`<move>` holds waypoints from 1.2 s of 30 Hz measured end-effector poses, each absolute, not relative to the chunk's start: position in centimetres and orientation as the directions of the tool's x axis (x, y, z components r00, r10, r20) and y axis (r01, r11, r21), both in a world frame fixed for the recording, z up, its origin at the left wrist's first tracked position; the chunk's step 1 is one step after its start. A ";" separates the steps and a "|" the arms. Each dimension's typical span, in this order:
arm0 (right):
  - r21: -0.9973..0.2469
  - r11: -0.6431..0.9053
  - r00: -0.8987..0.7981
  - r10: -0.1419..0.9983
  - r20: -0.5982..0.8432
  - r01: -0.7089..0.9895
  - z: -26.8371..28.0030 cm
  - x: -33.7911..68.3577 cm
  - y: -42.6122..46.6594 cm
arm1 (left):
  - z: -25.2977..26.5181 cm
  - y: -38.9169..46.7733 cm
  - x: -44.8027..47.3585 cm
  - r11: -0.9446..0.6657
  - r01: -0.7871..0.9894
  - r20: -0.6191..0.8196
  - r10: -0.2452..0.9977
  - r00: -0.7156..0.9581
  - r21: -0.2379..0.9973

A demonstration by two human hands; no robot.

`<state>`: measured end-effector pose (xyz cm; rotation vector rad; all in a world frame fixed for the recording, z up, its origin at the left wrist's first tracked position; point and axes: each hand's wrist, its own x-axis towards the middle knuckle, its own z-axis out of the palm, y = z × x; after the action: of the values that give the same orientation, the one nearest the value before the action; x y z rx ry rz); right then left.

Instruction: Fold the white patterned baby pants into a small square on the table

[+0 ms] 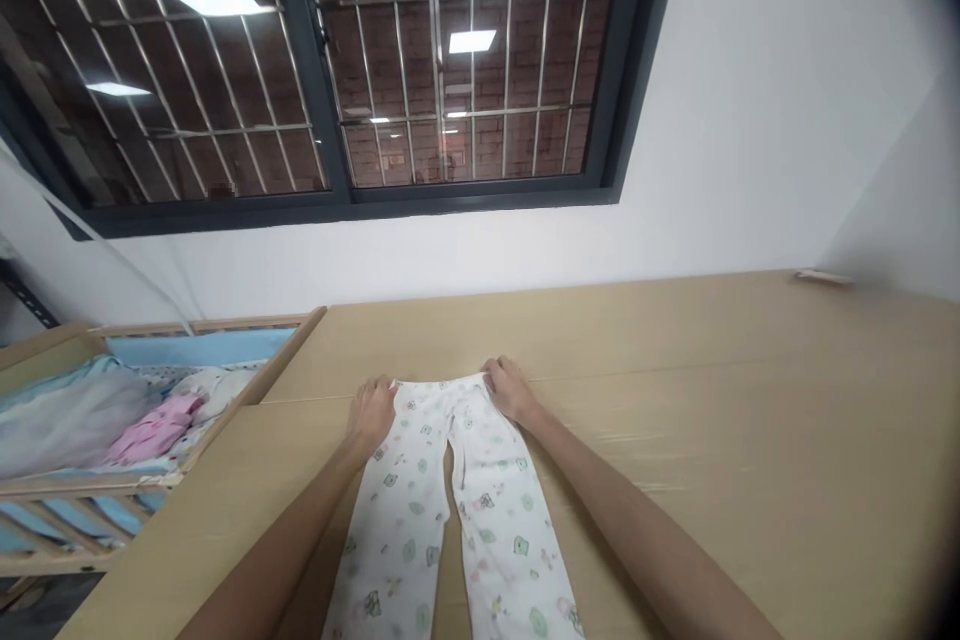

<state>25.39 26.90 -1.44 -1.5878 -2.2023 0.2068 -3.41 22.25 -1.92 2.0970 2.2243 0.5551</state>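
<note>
A pair of white child's pants (pixel 495 500) with small green and pink prints lies spread on the tan tabletop (pixel 675 400). The waistband is at the far end, and the two legs run toward me, their lower ends cut off by the frame's bottom edge. At the waistband's left corner, my left hand (pixel 373 412) is closed on the cloth. My right hand (pixel 508 388) grips the right corner of the waistband, its fingers bent over the edge. A narrow gap between the legs shows the tabletop.
On the left stands a wooden crib (pixel 292 345) with blue lining, holding a pink cloth (pixel 161 428) and pale bedding. A white wall (pixel 720 150) and a dark-framed barred window (pixel 480 195) rise behind the table. A small flat white object (pixel 825 277) lies at the table's far right.
</note>
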 end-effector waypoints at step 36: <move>-0.817 0.104 -0.254 0.966 -0.053 0.568 0.2 28.1 35.6 | 2.0 6.4 16.3 -0.480 0.809 -0.284 0.767 0.575 0.339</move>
<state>28.07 35.64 0.22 -1.4921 -1.8804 1.0252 16.29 6.44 2.02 2.3731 1.2668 -0.1284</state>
